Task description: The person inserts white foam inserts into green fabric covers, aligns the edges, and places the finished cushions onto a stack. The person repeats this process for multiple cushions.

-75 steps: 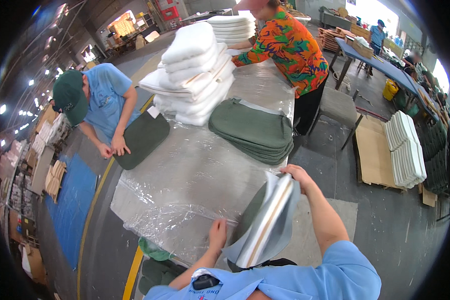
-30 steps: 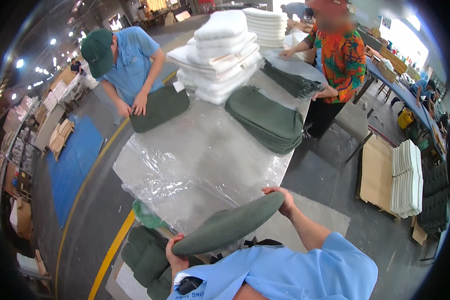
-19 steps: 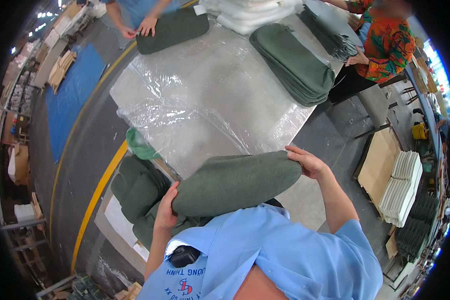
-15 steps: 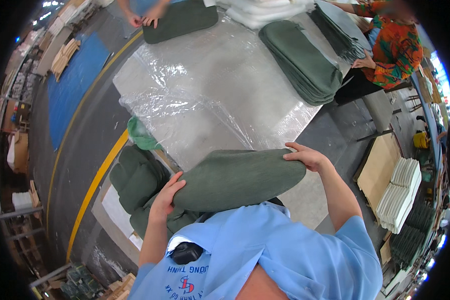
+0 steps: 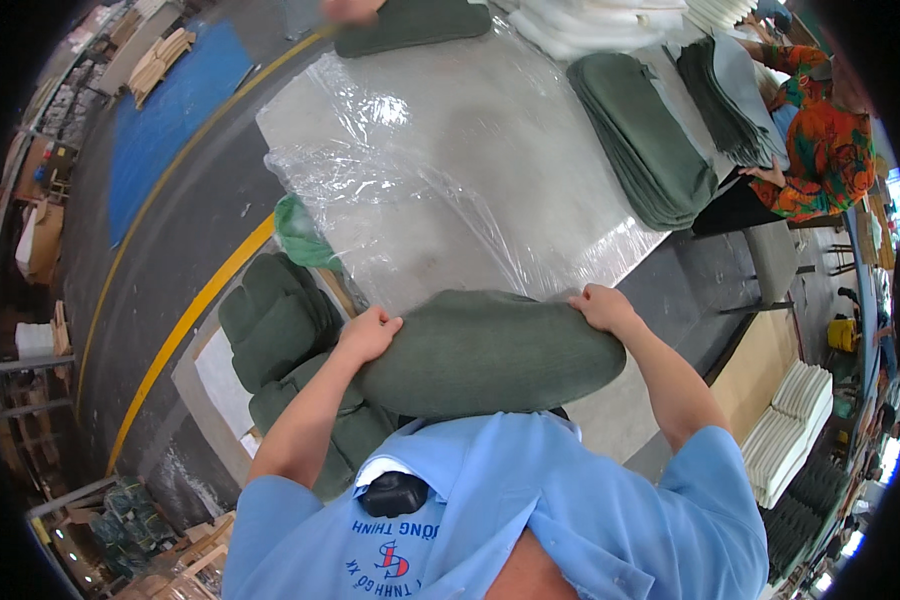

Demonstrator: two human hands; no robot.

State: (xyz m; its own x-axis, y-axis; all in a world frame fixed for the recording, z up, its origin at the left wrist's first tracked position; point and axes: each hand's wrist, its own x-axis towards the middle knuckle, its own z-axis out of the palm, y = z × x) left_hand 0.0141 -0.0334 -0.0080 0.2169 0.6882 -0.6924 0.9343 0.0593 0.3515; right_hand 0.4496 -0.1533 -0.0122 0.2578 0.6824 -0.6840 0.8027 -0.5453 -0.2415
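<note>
A dark green fabric-covered cushion (image 5: 495, 355) is held up against my front, over the near edge of the table. My left hand (image 5: 372, 335) grips its upper left edge with the fingers curled. At the upper right edge my right hand (image 5: 605, 308) is closed on the fabric. The cushion's underside and the fingertips behind its edge are hidden. Several similar green cushions (image 5: 275, 318) are piled to the left of it, below my left forearm.
A plastic-covered table (image 5: 440, 150) stretches ahead. On it lie stacked green covers (image 5: 645, 150), white padding (image 5: 595, 25) and another green piece (image 5: 410, 28) beside a person's blurred hand (image 5: 352, 8). A person in a patterned shirt (image 5: 830, 140) works at the far right. Green wrap (image 5: 300, 235) hangs at the left corner.
My left hand has moved up along the cushion's edge and closed on it. My right hand's fingers have curled in. The cushion's front face has turned more upright, and the view has shifted.
</note>
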